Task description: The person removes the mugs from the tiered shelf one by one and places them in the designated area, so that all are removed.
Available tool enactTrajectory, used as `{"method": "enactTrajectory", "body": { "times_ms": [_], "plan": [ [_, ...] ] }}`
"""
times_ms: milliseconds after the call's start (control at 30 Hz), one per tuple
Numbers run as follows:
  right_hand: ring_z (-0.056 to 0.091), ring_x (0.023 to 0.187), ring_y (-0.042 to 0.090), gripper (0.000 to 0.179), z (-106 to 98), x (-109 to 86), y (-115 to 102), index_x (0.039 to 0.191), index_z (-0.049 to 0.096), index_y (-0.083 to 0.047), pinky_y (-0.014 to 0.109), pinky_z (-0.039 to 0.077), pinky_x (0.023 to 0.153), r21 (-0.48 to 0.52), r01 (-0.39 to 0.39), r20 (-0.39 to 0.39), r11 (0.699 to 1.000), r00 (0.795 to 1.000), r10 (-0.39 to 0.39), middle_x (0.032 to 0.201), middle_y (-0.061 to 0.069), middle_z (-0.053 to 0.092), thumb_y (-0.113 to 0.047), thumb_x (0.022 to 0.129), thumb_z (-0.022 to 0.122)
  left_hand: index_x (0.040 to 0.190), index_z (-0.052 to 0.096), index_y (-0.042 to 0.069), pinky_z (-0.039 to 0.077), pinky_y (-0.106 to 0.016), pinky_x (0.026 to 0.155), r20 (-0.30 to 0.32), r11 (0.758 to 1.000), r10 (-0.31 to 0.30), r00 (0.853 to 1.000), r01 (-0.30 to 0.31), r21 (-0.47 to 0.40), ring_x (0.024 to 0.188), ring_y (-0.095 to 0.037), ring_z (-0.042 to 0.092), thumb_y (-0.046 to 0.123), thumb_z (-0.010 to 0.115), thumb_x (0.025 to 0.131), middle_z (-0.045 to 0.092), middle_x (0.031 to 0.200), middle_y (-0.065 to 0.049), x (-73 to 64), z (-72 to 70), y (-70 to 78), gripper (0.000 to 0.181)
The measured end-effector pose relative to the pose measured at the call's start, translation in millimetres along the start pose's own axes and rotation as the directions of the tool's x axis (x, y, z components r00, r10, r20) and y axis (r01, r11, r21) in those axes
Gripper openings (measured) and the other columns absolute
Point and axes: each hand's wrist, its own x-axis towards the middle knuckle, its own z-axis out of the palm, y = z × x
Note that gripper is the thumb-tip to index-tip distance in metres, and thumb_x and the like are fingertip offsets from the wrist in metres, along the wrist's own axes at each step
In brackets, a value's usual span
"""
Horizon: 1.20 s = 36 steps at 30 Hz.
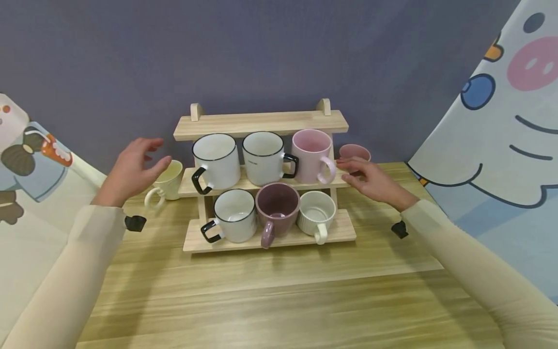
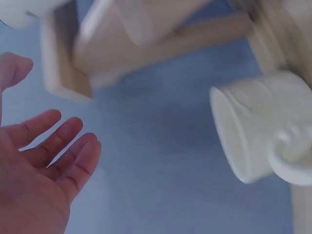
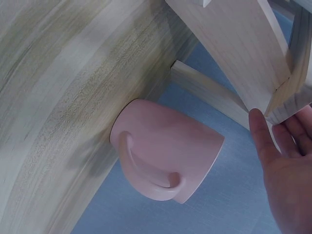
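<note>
My left hand (image 1: 136,170) hovers left of the wooden shelf rack (image 1: 261,123), fingers spread and holding nothing. Below and beside it, a pale yellow mug (image 1: 169,180) stands on the table; the left wrist view shows this mug (image 2: 265,129) apart from the fingers. My right hand (image 1: 372,180) is at the rack's right side, its fingertips (image 3: 257,119) right at the end of a shelf board. Partly hidden behind that hand is a pink mug (image 1: 355,151), whose body (image 3: 165,141) and handle show in the right wrist view. No mug is in either hand.
On the middle shelf are two white black-rimmed mugs (image 1: 216,162) and a light pink mug (image 1: 310,155). The bottom shelf holds another black-rimmed mug (image 1: 235,215), a purple mug (image 1: 277,208) and a ribbed cream mug (image 1: 317,213). Cartoon-print cloths (image 1: 514,145) flank the wooden table (image 1: 279,305).
</note>
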Motion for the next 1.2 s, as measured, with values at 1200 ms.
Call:
{"method": "enactTrajectory", "body": {
  "times_ms": [1200],
  "plan": [
    [0.052,0.113,0.040,0.029,-4.5,-5.0,-39.0,0.119,0.057,0.012,0.045,0.048,0.084,0.011,0.059,-0.026,0.998,0.998,-0.059,0.127,0.027,0.051,0.007,0.090,0.058,0.136,0.042,-0.003,0.033,-0.050,0.099,0.140,0.998,-0.035,0.990,0.026,0.063,0.124,-0.036,0.040,0.056,0.067,0.079,0.045,0.134,-0.021,30.4,15.3,117.0,0.085]
  ]
}}
